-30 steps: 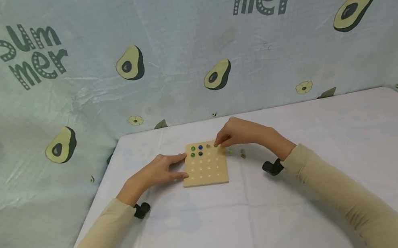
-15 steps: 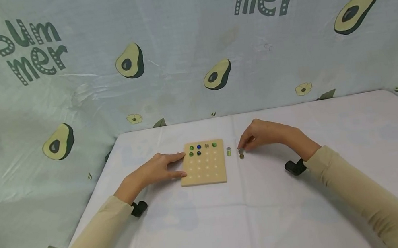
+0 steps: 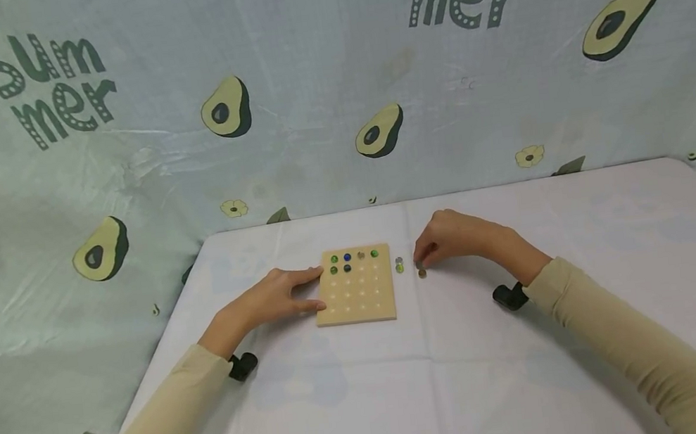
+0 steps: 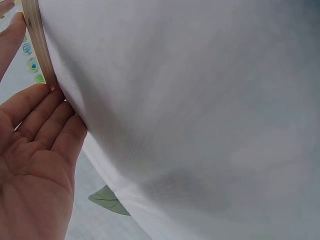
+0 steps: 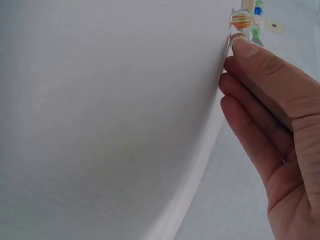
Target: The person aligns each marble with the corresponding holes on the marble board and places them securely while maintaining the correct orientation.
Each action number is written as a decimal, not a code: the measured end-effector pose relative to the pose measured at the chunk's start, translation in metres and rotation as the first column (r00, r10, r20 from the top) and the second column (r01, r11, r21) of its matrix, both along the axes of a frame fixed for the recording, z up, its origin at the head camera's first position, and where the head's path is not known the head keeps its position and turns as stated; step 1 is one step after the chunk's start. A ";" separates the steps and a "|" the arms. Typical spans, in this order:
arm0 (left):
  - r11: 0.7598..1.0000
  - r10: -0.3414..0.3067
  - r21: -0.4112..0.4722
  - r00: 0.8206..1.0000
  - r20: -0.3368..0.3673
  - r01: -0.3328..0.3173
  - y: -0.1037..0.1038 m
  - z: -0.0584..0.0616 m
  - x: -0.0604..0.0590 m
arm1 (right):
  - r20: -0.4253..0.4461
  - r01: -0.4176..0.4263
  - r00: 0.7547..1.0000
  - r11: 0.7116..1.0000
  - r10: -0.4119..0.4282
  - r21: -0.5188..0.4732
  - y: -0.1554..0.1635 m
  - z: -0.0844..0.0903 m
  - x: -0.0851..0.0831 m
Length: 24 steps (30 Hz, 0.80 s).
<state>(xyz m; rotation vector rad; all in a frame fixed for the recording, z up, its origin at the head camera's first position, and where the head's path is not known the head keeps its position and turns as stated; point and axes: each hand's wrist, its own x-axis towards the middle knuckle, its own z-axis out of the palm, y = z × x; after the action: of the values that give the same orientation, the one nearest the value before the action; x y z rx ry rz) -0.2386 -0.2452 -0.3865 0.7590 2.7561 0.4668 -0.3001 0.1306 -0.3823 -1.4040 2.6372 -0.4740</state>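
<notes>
A square wooden board [image 3: 357, 301] with rows of shallow hollows lies on the table. Glass marbles fill its back row and the start of the second, among them a blue marble [image 3: 347, 257] and a green marble [image 3: 374, 253]. My left hand [image 3: 274, 299] touches the board's left edge with straight fingers and thumb apart. To the right of the board, my right hand [image 3: 455, 237] pinches a clear marble [image 5: 240, 36] between thumb and forefinger, low at the tabletop; the fingertips hide most of it. Just in front lies an orange-striped marble [image 5: 243, 20].
Between the board and my right hand, a yellow-green marble [image 3: 399, 268] and a clear marble [image 3: 399, 260] lie on the white cloth [image 3: 380, 397]. A printed curtain [image 3: 293, 60] hangs behind the table. Each wrist wears a small black camera.
My right hand has left the board's back right corner, where a green marble now shows, and moved right to the loose marbles, shifting slightly left lately. The left hand stays at the board.
</notes>
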 end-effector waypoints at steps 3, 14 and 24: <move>1.000 0.007 -0.015 1.000 0.007 -0.007 -0.001 0.000 0.000 | -0.005 0.003 1.000 1.000 -0.003 0.006 -0.001 0.000 0.001; 1.000 -0.019 -0.009 1.000 0.001 0.019 0.001 0.003 -0.003 | 0.012 0.062 0.998 0.996 -0.063 0.060 -0.008 0.006 -0.002; 1.000 -0.013 -0.006 1.000 0.010 0.014 0.000 0.002 -0.002 | 0.044 0.037 0.998 0.997 -0.040 0.068 -0.009 0.010 -0.001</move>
<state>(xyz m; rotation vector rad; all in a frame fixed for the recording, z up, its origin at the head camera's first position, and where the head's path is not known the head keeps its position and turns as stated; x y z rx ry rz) -0.2407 -0.2449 -0.3848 0.7711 2.7400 0.4580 -0.3006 0.1217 -0.3720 -1.3100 2.6221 -0.4126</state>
